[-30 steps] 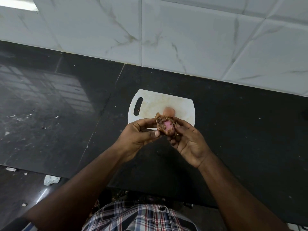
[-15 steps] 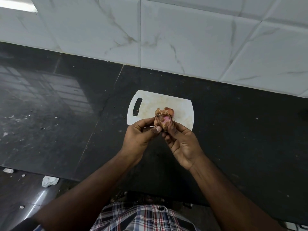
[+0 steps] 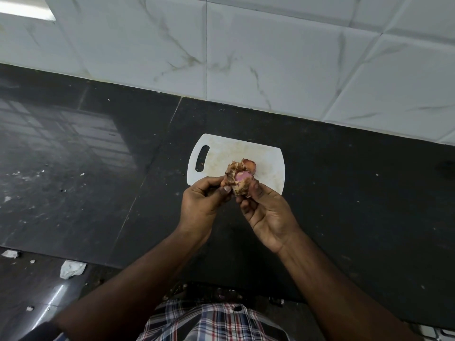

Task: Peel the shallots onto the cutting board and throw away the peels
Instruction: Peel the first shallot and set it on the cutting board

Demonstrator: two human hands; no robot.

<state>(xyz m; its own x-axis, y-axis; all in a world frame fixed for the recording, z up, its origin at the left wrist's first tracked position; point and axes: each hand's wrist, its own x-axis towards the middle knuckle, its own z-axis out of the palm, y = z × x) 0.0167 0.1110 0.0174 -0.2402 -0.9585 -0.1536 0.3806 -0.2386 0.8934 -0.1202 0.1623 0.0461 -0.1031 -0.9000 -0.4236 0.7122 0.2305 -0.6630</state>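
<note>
Shallots are the work at hand: one shallot (image 3: 240,179), partly stripped, sits pinched between a person's two bare hands just above the near edge of a white cutting board (image 3: 268,156). Its exposed flesh shows glossy pink at the centre, while dry, papery brown peel (image 3: 231,172) flares off its left side in crumpled flakes. The left hand (image 3: 204,203) closes thumb and fingertips on that loose peel; the right hand (image 3: 267,212), palm turned up, clamps the bulb's lower right side with thumb and fingers. A second rounded, pinkish-orange shallot piece (image 3: 249,164) shows just behind the held one; whether it rests on the board cannot be told. The board is a rounded plastic rectangle with an oval handle slot at its left end and faint yellowish stains across its middle. It lies on a dark, polished stone countertop (image 3: 344,193) speckled with pale crumbs, below a wall of white marble-veined tiles (image 3: 270,57). A plaid shirt (image 3: 211,323) fills the bottom edge.
</note>
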